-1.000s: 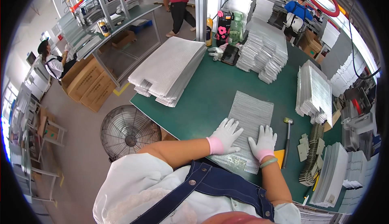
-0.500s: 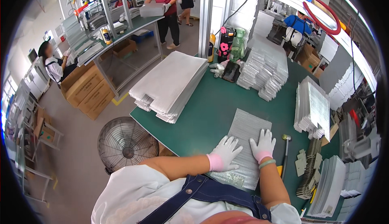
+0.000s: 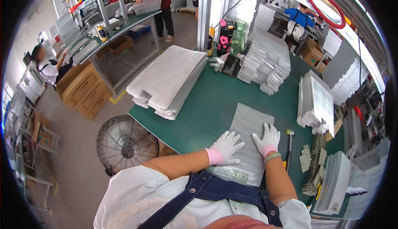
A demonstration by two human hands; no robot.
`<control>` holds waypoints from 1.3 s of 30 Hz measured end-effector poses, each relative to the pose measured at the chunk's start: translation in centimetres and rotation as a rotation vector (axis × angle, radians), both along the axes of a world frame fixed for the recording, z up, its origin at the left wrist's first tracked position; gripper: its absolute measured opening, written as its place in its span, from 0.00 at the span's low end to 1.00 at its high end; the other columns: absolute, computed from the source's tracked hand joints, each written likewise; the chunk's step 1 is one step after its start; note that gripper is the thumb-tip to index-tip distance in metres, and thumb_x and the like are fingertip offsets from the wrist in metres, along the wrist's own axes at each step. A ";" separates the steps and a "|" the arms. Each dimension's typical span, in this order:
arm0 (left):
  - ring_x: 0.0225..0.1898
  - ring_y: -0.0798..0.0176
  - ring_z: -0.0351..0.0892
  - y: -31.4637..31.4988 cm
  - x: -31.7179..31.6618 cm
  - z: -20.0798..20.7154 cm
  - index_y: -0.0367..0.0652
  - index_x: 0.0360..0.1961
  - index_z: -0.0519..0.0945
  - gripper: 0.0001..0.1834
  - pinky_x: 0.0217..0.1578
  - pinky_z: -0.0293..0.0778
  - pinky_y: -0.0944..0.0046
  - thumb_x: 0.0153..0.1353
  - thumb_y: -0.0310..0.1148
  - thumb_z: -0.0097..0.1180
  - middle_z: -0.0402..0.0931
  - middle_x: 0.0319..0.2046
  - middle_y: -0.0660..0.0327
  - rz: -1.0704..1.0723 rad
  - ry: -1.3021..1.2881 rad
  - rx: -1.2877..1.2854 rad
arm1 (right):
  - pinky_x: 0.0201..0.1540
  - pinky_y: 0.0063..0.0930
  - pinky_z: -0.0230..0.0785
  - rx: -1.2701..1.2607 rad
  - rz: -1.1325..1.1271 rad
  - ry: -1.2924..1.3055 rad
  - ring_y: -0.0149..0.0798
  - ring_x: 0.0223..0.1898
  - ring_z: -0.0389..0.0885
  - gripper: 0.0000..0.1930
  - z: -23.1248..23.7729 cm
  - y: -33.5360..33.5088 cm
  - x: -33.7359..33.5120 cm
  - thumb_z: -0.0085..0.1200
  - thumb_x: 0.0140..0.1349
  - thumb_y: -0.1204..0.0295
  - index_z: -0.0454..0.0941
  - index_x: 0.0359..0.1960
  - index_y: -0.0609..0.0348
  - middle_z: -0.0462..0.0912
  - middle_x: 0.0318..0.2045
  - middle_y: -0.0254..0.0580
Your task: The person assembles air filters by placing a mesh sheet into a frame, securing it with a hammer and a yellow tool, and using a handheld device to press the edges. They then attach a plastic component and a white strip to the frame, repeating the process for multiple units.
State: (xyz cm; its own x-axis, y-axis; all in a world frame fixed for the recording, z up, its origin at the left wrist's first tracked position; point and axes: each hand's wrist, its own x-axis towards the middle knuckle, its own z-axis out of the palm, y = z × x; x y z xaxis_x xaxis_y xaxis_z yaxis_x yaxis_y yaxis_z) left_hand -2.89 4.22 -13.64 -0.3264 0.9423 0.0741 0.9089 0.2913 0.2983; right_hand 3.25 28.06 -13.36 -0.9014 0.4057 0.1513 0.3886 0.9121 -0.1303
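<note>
A silver, finely textured sheet [image 3: 250, 119] lies flat on the green tabletop [image 3: 199, 121] in front of me, its near end close to my body. On its left side rests my left hand [image 3: 226, 147], in a white glove with a pink cuff, fingers spread. My right hand [image 3: 267, 140], gloved the same way, lies open along the sheet's right edge with its fingers pointing away from me. Neither hand grips anything. To the right of the sheet is a hammer [image 3: 290, 146] with a yellowish head.
Stacks of similar sheets stand at the left [image 3: 168, 78], back [image 3: 267, 59] and right [image 3: 317, 100]. Grey metal pieces [image 3: 316, 158] and white panels [image 3: 331, 183] sit at the near right. Bottles [image 3: 226, 38] stand behind. A floor fan [image 3: 127, 146] is left of the table.
The whole view has shifted slightly, so the table appears a little higher and further left. Both hands stay flat on the sheet in nearly the same places.
</note>
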 end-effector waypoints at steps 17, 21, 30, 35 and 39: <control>0.72 0.33 0.47 1.7 0.4 1.4 0.42 0.70 0.59 0.47 0.71 0.42 0.40 0.59 0.63 0.52 0.53 0.69 0.36 -0.008 0.153 -0.172 | 0.55 0.42 0.72 0.070 -0.454 0.526 0.53 0.51 0.81 0.28 14.7 18.1 1.7 0.50 0.61 0.47 0.82 0.49 0.57 0.84 0.44 0.57; 0.71 0.34 0.48 1.4 0.5 1.6 0.42 0.70 0.59 0.47 0.70 0.42 0.40 0.59 0.63 0.53 0.53 0.68 0.36 0.000 0.151 -0.170 | 0.59 0.47 0.69 0.029 -0.669 0.060 0.55 0.56 0.78 0.32 15.2 20.6 0.2 0.54 0.56 0.43 0.81 0.53 0.55 0.80 0.54 0.54; 0.71 0.33 0.47 1.1 -0.5 0.4 0.41 0.70 0.58 0.45 0.71 0.41 0.40 0.60 0.61 0.51 0.53 0.68 0.35 -0.039 0.094 -0.182 | 0.57 0.45 0.71 -0.025 -0.707 0.488 0.58 0.51 0.81 0.28 20.8 22.1 0.7 0.50 0.59 0.53 0.77 0.55 0.62 0.81 0.48 0.63; 0.73 0.31 0.42 2.0 -2.2 2.6 0.41 0.73 0.54 0.49 0.71 0.40 0.40 0.59 0.61 0.53 0.47 0.70 0.34 -0.134 -0.031 -0.383 | 0.57 0.42 0.71 0.081 -0.612 1.020 0.57 0.52 0.81 0.32 21.8 25.8 4.6 0.57 0.56 0.51 0.76 0.54 0.67 0.81 0.48 0.64; 0.73 0.32 0.42 2.7 -1.2 4.4 0.43 0.73 0.53 0.52 0.72 0.42 0.42 0.55 0.60 0.59 0.46 0.71 0.36 -0.124 0.023 -0.483 | 0.62 0.38 0.66 -0.091 -0.566 0.403 0.54 0.58 0.77 0.36 19.3 26.1 5.2 0.59 0.56 0.49 0.74 0.59 0.65 0.79 0.55 0.59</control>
